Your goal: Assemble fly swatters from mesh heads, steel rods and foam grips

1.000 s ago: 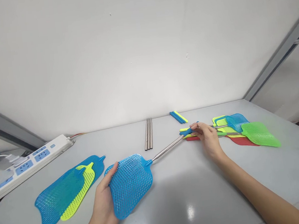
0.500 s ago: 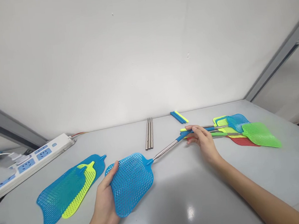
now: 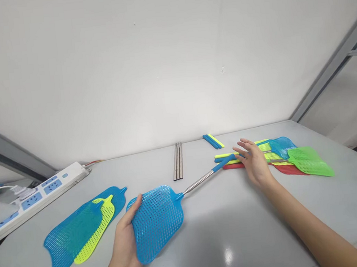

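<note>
My left hand (image 3: 125, 236) grips a blue fly swatter (image 3: 159, 222) by its mesh head, thumb on top. A metal rod runs from the head up to the right and ends in a blue grip. Just beyond that grip, my right hand (image 3: 255, 163) is raised with fingers spread, holding nothing. Behind it lie several assembled swatters, their handles (image 3: 227, 160) side by side. Among their heads are a green one (image 3: 311, 162), a blue one (image 3: 283, 146) and a partly covered red one (image 3: 290, 169). My right hand hides the middle of these swatters.
On the left, loose blue swatter heads (image 3: 62, 243) overlap a yellow one (image 3: 96, 242). Several metal rods (image 3: 177, 161) lie near the wall. Loose blue and yellow grips (image 3: 213, 141) are to their right. A white power strip (image 3: 59, 184) with plugs runs along the left edge.
My right hand has come off the blue grip, moving right and spreading its fingers. My left hand still holds the swatter in nearly the same place.
</note>
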`<state>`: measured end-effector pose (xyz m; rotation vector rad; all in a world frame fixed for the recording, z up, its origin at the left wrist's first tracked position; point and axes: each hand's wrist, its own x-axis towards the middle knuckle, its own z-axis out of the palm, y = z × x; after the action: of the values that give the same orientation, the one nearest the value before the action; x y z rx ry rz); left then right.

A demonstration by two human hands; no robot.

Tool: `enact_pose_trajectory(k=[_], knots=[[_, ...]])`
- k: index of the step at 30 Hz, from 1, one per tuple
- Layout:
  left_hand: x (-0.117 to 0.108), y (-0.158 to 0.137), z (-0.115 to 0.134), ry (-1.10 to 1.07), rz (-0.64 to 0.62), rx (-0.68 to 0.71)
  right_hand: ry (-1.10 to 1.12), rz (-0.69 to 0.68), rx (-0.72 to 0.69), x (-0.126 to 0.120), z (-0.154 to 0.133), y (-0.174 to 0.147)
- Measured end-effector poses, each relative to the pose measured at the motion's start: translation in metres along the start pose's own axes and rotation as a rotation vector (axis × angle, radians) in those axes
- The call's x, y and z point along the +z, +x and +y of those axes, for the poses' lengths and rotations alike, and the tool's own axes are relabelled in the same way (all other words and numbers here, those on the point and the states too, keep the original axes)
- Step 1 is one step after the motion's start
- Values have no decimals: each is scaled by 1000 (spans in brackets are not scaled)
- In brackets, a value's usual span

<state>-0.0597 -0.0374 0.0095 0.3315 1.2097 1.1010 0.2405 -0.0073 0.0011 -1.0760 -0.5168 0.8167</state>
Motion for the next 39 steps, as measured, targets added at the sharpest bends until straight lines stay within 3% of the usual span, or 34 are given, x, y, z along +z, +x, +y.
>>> enact_pose_trajectory(k=[11,33,39], knots=[[-1,-3,-3,18,-77,-62,0,-266,145,0,-6,-1],[-1,-3,-1,49,-61,-46,-12,-260,215,4,1,-5],[0,-3,1,57,-45,-74,-60,-381,237,5,-7,-7]])
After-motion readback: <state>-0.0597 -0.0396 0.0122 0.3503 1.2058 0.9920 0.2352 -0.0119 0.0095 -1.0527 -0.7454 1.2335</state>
